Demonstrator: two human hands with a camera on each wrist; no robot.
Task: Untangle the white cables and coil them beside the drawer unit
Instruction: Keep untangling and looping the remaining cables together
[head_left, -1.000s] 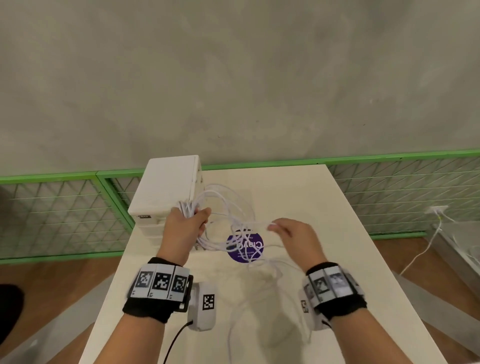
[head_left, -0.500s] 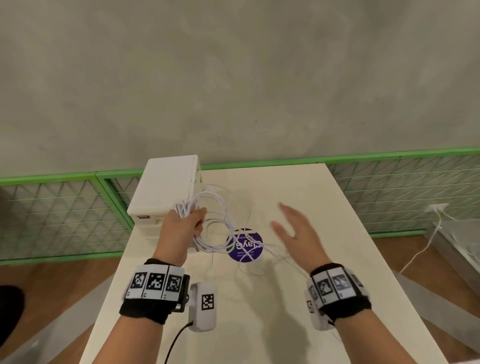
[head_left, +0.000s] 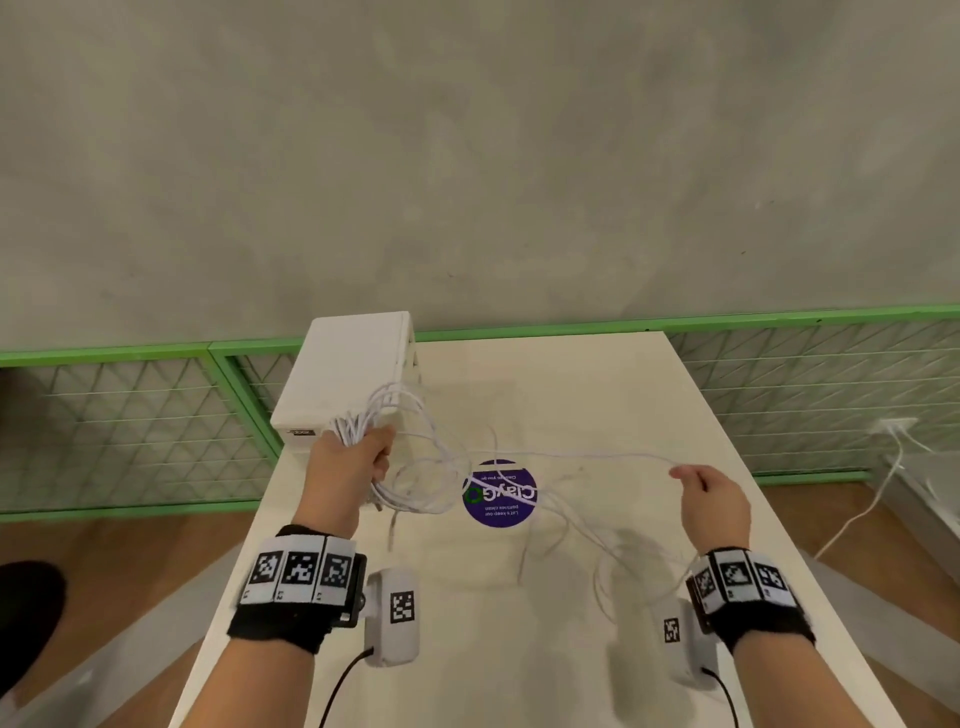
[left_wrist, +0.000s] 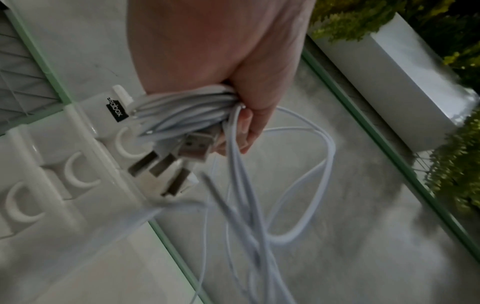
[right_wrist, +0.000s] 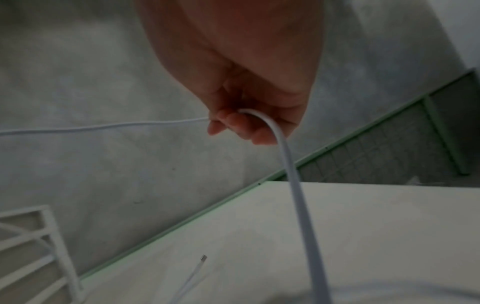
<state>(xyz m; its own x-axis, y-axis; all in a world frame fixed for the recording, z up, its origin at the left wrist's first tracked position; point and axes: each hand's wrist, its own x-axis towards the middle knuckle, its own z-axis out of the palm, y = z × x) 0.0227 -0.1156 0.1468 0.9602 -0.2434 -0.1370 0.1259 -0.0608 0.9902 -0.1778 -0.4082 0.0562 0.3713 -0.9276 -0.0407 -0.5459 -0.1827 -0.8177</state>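
white cables (head_left: 415, 467) | left hand (head_left: 345, 475) grips bundle | right hand (head_left: 714, 506), earlier spread, now pinches strand

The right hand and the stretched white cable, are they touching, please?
Touching: the right wrist view shows the right hand pinching the white cable between its fingers.

You are working over a pale cream rectangular table (head_left: 597, 395) whose far edge meets a grey wall. On its far left corner stands a white plastic drawer unit (head_left: 345, 379), and near the middle a round purple sticker (head_left: 500, 493) lies flat. Slack loops of thin white cable (head_left: 566, 525) trail across the top between them and toward the right.
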